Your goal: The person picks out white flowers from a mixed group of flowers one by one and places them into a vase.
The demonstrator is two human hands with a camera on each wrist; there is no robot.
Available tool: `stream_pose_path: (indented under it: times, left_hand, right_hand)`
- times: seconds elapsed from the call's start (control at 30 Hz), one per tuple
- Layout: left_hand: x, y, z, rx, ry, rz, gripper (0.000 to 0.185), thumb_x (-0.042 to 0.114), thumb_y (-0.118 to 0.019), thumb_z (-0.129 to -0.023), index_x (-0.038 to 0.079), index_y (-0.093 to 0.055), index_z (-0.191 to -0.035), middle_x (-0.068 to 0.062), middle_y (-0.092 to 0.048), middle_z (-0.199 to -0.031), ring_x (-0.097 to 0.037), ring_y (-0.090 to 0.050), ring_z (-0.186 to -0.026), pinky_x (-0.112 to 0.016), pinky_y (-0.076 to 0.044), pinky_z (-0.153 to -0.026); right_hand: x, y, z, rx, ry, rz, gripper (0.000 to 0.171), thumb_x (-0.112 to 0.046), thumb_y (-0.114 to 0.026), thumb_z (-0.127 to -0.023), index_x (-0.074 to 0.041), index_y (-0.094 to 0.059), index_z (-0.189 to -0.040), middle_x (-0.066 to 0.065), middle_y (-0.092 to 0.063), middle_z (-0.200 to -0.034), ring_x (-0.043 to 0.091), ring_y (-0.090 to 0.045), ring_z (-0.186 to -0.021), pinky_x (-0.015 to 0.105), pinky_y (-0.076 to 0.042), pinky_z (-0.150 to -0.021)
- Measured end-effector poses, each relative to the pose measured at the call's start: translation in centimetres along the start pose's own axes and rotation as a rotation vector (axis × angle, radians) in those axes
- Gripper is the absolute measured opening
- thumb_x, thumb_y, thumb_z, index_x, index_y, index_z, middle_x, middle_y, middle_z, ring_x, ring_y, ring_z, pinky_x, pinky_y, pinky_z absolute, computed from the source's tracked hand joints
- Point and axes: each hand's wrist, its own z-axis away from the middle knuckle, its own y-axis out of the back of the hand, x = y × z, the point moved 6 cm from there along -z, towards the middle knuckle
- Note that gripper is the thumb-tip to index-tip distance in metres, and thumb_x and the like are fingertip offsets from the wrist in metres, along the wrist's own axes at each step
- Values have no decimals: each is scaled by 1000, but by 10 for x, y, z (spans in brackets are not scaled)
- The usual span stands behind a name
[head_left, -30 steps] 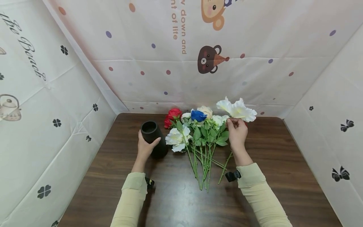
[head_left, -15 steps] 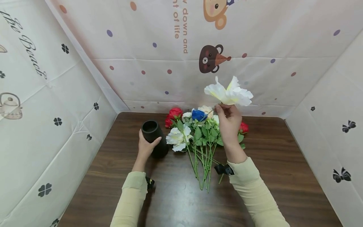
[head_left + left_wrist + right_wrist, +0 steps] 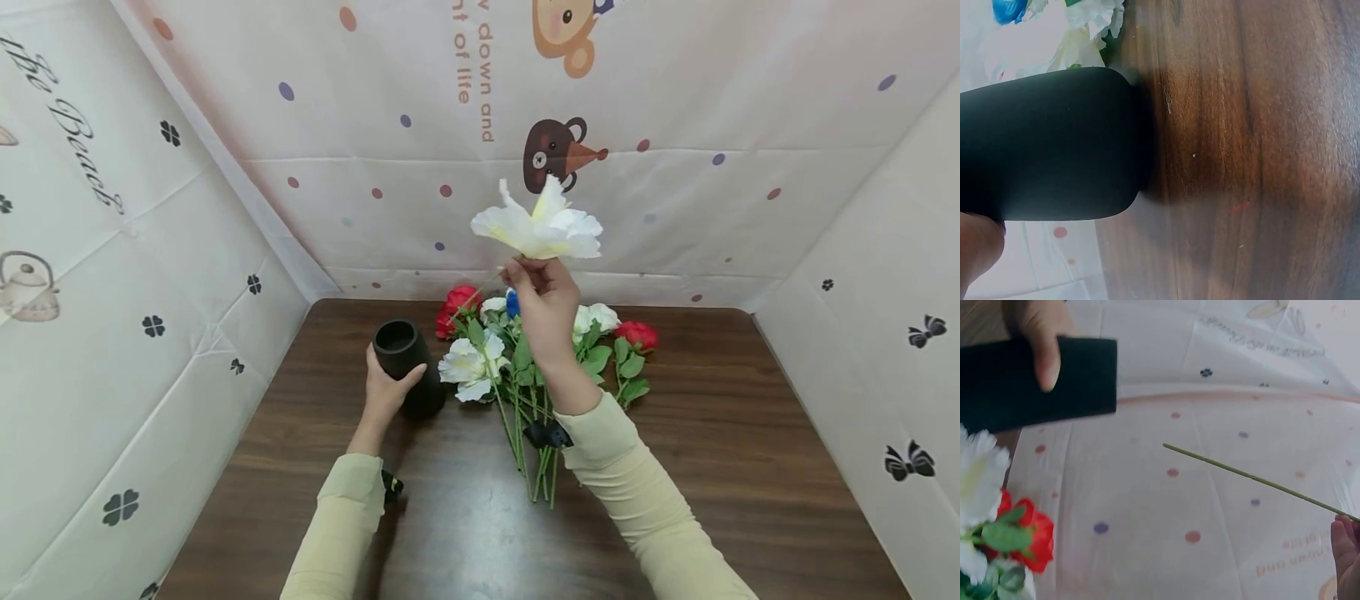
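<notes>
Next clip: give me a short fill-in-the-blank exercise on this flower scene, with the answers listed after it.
1. The left hand grips a ____ vase standing on the table.
2. The right hand holds up a ____ flower by its stem.
3. The vase's mouth holds ____ flowers.
4. One rose in the bunch on the table is ____.

Missing words: black; white; no; blue

Vase left of flowers (touching)
</notes>
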Motion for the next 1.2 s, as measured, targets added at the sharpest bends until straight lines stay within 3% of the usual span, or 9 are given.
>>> stream_pose_path:
  times: [0.17, 0.27, 0.4, 0.47, 0.7, 0.87, 1.07, 1.13, 1.2]
  left_hand:
    - [1, 4, 1, 15, -20, -1, 96, 12, -82, -84, 6, -21, -158, -24, -44, -152, -41, -42, -142, -60, -30, -122]
    - [2, 5, 1, 17, -32, 2, 95, 11, -82, -84, 5, -22, -157, -24, -44, -151, -41, -43, -141, -59, -29, -122]
    - [1, 6, 0, 31, -35, 3, 95, 10, -82, -84, 4, -22, -157, -25, -44, -152, -41, -42, -142, -59, -29, -123]
    - [0, 6, 0, 41, -36, -1, 96, 10, -82, -83, 3, -22, -157, -25, -43, -153, -41, -42, -143, -59, -28, -123]
    - [-4, 4, 2, 6, -23, 17, 102, 14, -82, -83, 4, -16, -160, -25, -39, -156, -42, -40, -145, -60, -28, -123]
    - [-5, 5, 3, -24, -41, -14, 102, 16, -80, -87, 7, -11, -161, -24, -32, -160, -42, -35, -149, -61, -27, -124]
    - [-2, 2, 7, -70, -143, -51, 77, 3, -74, -91, -4, -29, -154, -28, -39, -156, -45, -34, -149, -61, -27, -125]
    - [-2, 1, 7, -69, -153, -71, 71, 1, -73, -91, -6, -36, -151, -30, -43, -153, -47, -37, -147, -62, -30, -123]
    - [-2, 1, 7, -68, -151, -78, 70, 1, -72, -91, -8, -36, -151, -31, -42, -153, -47, -38, -146, -63, -30, -122]
  right_hand:
    - [-1, -26, 9, -59, 20, -17, 12, 8, -64, -95, 19, -60, -97, 17, -73, -84, -4, -69, -77, 19, -59, -76]
    - [3, -40, 15, -97, 25, 13, 11, 6, -65, -95, 17, -63, -98, 35, -69, -90, 12, -74, -79, 19, -58, -73]
    - [15, -57, 26, -179, -5, 114, 13, 1, -68, -94, 13, -69, -100, 32, -73, -94, 39, -75, -86, 24, -60, -78]
    - [24, -65, 33, -238, -42, 183, 15, -5, -69, -96, 9, -72, -101, 27, -75, -94, 39, -75, -87, 26, -61, -78]
    - [50, -77, 58, -403, -94, 353, 23, -16, -67, -99, 2, -77, -89, 19, -74, -72, 23, -68, -63, 19, -49, -60]
    - [70, -87, 71, -479, -54, 332, 18, -13, -67, -98, 4, -70, -93, 12, -46, -53, 4, -36, -50, 18, -34, -56]
    - [93, -95, 86, -569, -119, 373, 35, -17, -70, -95, 0, -68, -125, 18, -68, -76, 20, -61, -71, 26, -52, -74]
    - [96, -98, 89, -596, -91, 398, 37, -17, -69, -96, -1, -69, -129, 17, -69, -70, 28, -67, -79, 35, -55, -93]
    - [98, -100, 90, -598, -61, 433, 28, -18, -68, -96, -2, -75, -118, 16, -60, -55, 28, -63, -73, 33, -54, -83]
